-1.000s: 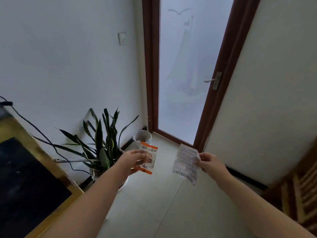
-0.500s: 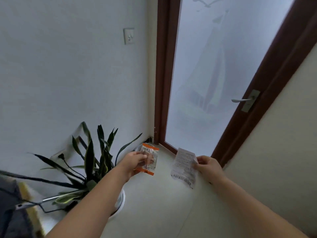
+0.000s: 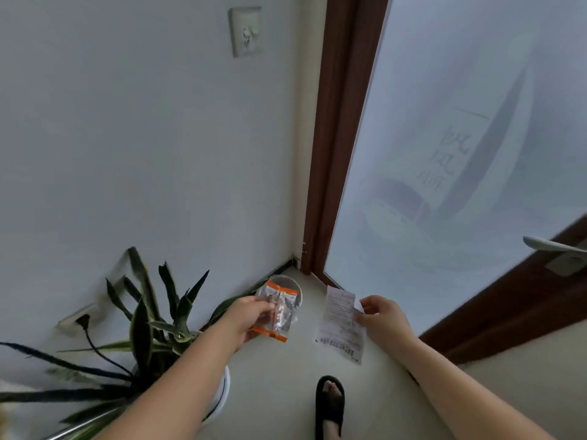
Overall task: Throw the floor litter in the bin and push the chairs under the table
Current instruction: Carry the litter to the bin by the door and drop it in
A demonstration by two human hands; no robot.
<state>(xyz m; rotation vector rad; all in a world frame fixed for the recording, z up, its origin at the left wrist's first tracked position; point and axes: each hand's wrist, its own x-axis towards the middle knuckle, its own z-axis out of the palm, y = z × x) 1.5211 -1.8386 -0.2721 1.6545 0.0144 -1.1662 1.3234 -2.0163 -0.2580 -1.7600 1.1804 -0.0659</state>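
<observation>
litter held over the corner bin, head view. left hand (image 3: 254,315): fingers pinched on the near edge of an orange-and-clear snack wrapper (image 3: 278,311), held directly above the small white bin (image 3: 297,292) standing in the corner beside the brown door frame (image 3: 336,154). right hand (image 3: 381,315): thumb and fingers pinched on the right edge of a printed paper receipt (image 3: 341,323), hanging just right of the bin, not over it. both items judged very light, thin and limp; wrapper film likely slick and crinkly, receipt prone to flutter and drift when let go. best held by an edge, as shown, and released low over the bin mouth. snake plant (image 3: 152,319) in a white pot close on the left; slippered foot (image 3: 330,404) below. chairs and table not in view.
</observation>
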